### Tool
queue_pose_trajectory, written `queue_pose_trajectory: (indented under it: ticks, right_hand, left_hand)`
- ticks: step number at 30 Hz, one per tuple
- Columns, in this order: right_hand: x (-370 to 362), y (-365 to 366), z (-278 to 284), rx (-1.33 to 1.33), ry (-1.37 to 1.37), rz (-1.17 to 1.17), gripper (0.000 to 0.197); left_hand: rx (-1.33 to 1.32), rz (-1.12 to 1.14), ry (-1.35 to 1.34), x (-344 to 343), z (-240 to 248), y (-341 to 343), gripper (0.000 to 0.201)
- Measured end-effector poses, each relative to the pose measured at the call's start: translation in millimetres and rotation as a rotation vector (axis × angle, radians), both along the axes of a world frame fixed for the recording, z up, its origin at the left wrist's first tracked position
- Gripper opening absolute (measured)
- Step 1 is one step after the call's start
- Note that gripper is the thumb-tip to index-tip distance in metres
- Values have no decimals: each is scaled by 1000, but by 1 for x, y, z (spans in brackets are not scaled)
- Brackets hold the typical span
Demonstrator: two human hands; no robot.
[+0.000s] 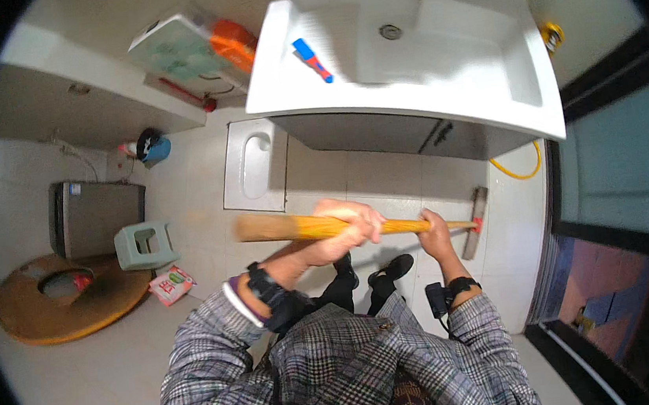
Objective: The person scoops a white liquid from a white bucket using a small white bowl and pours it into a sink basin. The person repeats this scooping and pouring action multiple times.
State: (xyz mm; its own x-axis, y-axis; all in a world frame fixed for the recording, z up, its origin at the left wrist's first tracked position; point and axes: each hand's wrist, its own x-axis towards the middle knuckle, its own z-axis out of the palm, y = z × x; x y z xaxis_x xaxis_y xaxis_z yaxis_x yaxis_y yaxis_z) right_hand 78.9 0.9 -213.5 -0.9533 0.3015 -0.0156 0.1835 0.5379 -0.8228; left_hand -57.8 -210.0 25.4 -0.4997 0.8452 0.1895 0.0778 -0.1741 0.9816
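One white washbasin [408, 97] stands beyond a wooden-handled push broom [400, 226], held crosswise before the person, head at right; left hand [347, 225] and right hand [434, 234] clasp its handle. A blue-and-red tool [313, 60] lies on the basin.

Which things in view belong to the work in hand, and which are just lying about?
In use:
- long-handled floor tool, gripped by the left hand and right hand

Lying about:
- blue-and-red brush on the sink
- pale green stool
- round brown board
- red-and-white packet
- yellow hose
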Motion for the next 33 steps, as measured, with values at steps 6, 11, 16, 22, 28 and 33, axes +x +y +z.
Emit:
queue_pose_trajectory:
  ticks: [6, 11, 16, 22, 28, 33]
  right_hand:
    - [1, -3, -10, 59, -264, 65, 14]
    - [-73, -95, 12, -42, -45, 205, 15]
    - [-129, -172, 49, -111, -12, 375, 18]
    - [-161, -221, 50, -149, -25, 531, 19]
    - [-158, -206, 15, 43, 18, 615, 21]
    - [-161, -217, 17, 15, 26, 678, 22]
  left_hand:
    - [64, 101, -23, 10, -34, -32, 24]
    - [-69, 213, -28, -41, 19, -112, 29]
    - [-101, 396, 66, -52, 71, -176, 35]
    - [131, 444, 54, -55, 63, -233, 34]
    - [-18, 589, 96, -39, 2, -251, 15]
    - [-118, 637, -41, -19, 14, -262, 30]
